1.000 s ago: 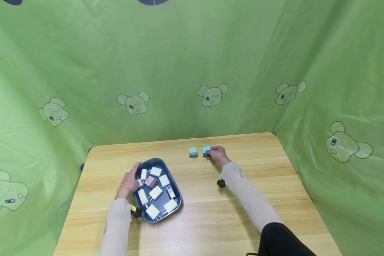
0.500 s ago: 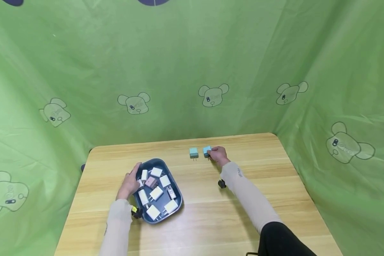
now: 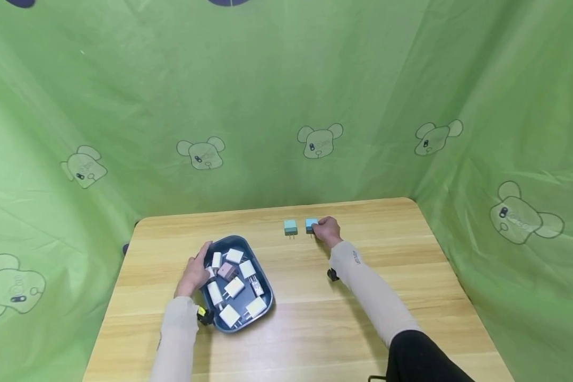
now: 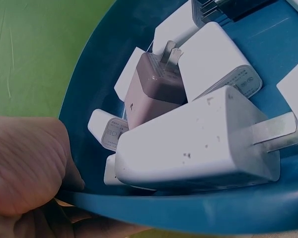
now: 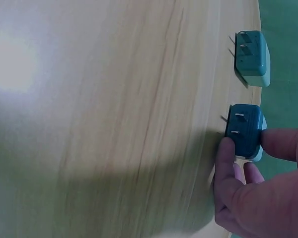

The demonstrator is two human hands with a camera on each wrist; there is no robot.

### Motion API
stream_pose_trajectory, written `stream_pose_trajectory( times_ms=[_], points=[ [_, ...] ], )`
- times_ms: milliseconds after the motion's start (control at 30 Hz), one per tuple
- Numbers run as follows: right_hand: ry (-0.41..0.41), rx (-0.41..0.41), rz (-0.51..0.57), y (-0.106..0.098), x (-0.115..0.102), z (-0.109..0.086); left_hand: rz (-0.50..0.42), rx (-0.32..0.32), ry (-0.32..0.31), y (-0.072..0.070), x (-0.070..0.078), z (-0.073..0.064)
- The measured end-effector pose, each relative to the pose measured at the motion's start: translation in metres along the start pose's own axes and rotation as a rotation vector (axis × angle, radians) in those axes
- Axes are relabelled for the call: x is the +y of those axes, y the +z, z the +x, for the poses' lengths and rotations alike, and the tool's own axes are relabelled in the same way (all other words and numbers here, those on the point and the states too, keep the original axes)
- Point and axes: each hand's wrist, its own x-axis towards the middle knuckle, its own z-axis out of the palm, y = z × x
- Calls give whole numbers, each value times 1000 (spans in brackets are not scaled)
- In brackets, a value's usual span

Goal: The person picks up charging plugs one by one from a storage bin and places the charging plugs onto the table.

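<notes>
My left hand (image 3: 192, 275) grips the left side of a dark blue basin (image 4: 188, 213), with fingers under the rim in the left wrist view. Several white charger plugs (image 4: 179, 144) and a pinkish one (image 4: 156, 87) lie jumbled inside. Toward the table's far edge, my right hand (image 3: 328, 231) pinches a blue charger plug (image 5: 244, 129) between thumb and fingers. Its prongs point toward the near side. Beside it, a short gap to the left in the head view, stands a pale green charger plug (image 3: 290, 227) with its prongs facing the same way.
Everything is on a light wooden table (image 3: 344, 329) with rounded far corners. A green curtain (image 3: 267, 106) printed with mouse heads hangs behind it and along both sides.
The blue charger plug has turned slightly under my right fingers and now sits squarer alongside the green one. My left hand stays on the basin.
</notes>
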Motion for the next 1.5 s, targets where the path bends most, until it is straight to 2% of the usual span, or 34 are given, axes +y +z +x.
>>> stream_pose_trajectory(
  times_ms=[500, 733, 800, 933, 1033, 1167, 1333, 1500],
  points=[
    [-60, 13, 2, -2, 4, 2, -8, -5, -2, 0, 2, -1],
    [-44, 62, 87, -4, 0, 0, -28, -7, -18, -1, 4, -1],
    [-74, 87, 97, -5, -3, -3, -32, -9, -24, -1, 4, -2],
    [-211, 128, 65, -3, -15, -13, -40, -17, -32, -2, 4, -3],
    [-318, 126, 46, 3, -32, -28, -35, -17, -26, -2, 3, -3],
    [-444, 72, 18, 20, -60, -62, -20, -14, -19, -3, 3, -2],
    [-596, -55, -93, 47, -81, -112, -12, -16, -8, -2, 3, -1],
    [-705, -232, -290, 71, -81, -151, -3, -15, -10, -2, 2, 0]
  ],
)
